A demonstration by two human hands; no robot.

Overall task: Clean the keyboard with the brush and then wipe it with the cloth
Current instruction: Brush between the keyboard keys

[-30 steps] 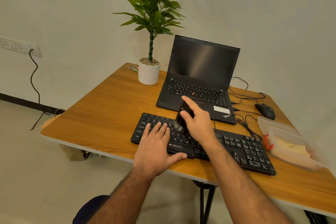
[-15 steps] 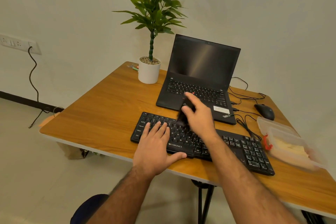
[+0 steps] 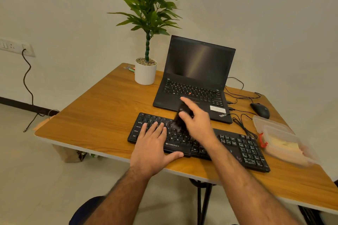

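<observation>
Head view, looking down on a wooden table (image 3: 102,115) with a black keyboard (image 3: 245,150) lying near its front edge, lettered ZEBRONICS on the lower rim. Left hand (image 3: 153,144) spread flat, palm down, fingers straight across the keys on the keyboard's left part, thumb stretched out along the front rim. Right hand (image 3: 197,122) above the middle of the keyboard, curled round a dark brush (image 3: 180,117), index finger extended along the top of it, pointing toward the laptop. Brush tilted, pale bristle end down among the upper key rows just beside the left fingertips; bristles blurred, contact with the keys likely but hard to confirm. Behind the keyboard, an open black laptop (image 3: 199,71) with a dark screen. To its left, a white pot (image 3: 145,75) with a tall green plant, standing near the table's far corner. On the right side of the table, a black mouse (image 3: 260,110) with loose black cables (image 3: 241,122) running between it and the laptop. Nearer, just beside the keyboard's right end, a clear plastic container (image 3: 281,142) with a red clasp, something pale yellow inside, possibly a cloth, not clear enough to tell.
</observation>
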